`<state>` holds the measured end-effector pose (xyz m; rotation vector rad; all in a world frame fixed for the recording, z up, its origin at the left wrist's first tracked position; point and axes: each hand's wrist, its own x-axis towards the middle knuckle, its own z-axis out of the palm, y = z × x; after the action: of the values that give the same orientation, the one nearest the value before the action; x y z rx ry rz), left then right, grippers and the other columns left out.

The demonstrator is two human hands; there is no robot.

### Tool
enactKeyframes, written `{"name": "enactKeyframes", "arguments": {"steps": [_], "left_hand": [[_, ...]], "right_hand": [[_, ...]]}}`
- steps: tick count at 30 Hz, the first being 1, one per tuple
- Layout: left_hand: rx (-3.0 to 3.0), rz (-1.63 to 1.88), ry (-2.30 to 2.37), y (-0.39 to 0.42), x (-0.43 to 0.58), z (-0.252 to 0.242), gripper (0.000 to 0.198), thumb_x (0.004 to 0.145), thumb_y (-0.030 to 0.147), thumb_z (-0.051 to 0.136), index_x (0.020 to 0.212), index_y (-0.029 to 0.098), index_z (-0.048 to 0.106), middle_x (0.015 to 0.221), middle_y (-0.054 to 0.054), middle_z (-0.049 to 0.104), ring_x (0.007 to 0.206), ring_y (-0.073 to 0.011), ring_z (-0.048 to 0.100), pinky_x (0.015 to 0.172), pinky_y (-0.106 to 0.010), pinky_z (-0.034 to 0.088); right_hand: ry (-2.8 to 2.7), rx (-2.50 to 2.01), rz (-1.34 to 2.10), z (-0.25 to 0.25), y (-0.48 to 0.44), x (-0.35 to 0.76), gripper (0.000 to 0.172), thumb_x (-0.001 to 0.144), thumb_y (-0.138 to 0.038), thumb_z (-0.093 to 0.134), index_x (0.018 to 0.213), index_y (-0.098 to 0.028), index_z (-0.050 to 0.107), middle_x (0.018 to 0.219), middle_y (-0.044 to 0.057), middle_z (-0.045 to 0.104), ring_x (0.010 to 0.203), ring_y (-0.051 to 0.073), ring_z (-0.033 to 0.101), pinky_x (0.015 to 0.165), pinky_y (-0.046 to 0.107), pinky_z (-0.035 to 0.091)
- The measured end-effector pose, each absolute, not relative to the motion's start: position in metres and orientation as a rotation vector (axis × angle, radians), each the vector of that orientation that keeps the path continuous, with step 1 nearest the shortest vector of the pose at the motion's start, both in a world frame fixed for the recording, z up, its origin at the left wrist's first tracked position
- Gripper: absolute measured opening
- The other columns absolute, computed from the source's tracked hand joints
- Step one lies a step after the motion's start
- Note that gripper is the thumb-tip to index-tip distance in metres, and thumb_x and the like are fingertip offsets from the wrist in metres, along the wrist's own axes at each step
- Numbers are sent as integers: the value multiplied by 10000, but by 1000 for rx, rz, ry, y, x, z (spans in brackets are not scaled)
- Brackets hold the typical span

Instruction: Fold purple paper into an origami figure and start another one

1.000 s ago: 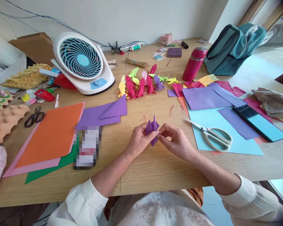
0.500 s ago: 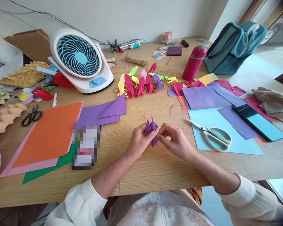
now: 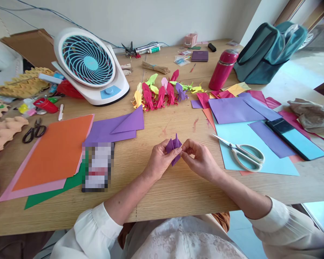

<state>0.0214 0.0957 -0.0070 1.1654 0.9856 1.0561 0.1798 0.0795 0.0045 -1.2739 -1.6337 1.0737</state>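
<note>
Both sets of fingers [image 3: 175,152] still on folded purple paper [image 3: 176,144]

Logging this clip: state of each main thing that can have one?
Purple paper: folded, held.
Left hand: closed on the purple paper.
Right hand: pinched at the paper's edge.
White-handled scissors: lying flat, blades apparently closed.
Black-handled scissors: lying; blades hard to tell.
Pink bottle: upright, lid on.
Fan: standing; spinning or not unclear.
Teal bag: standing.
</note>
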Motion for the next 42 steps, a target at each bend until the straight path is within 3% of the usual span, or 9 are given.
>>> {"name": "enactKeyframes", "arguments": {"steps": [11, 20, 30, 36, 42], "left_hand": [[1087, 1052, 975, 96, 25, -4, 280, 725, 386, 805, 816, 157, 671, 747, 21, 633, 736, -120, 565, 741, -240, 447], [1115, 1029, 972, 102, 16, 1, 272, 722, 367, 802, 865, 150, 722, 855, -23, 708, 837, -163, 618, 804, -267, 464], [1267, 1043, 1016, 102, 11, -2, 219, 752, 318, 774, 888, 154, 723, 877, -22, 721, 842, -169, 637, 787, -258, 491], [1366, 1080, 1077, 100, 8, -2, 220, 792, 316, 731, 932, 147, 718, 907, -40, 728, 846, -179, 645, 782, -265, 499], [1310, 1094, 1073, 100, 9, -6, 236, 771, 333, 746, 906, 143, 711, 917, -43, 720, 856, -177, 634, 775, -256, 488]], "right_hand": [[-1714, -1313, 996, 8, 81, 180, 179, 882, -294, 578, 731, -209, 531, 653, 1, 603, 601, 135, 542, 561, 256, 413], [-1519, -1194, 1307, -4, 89, 186, 315, 848, -506, 665, 797, -199, 614, 763, 28, 672, 708, 168, 610, 659, 289, 484], [-1582, -1174, 1307, -6, 88, 183, 357, 839, -533, 651, 734, -205, 556, 675, -1, 620, 622, 142, 548, 582, 268, 428], [-1561, -1113, 1429, -6, 88, 183, 323, 852, -505, 655, 777, -199, 587, 725, 10, 641, 683, 158, 578, 647, 287, 463], [-1615, -1154, 1392, -6, 89, 184, 347, 844, -510, 660, 734, -192, 576, 680, -10, 604, 636, 136, 524, 592, 263, 396]]}}
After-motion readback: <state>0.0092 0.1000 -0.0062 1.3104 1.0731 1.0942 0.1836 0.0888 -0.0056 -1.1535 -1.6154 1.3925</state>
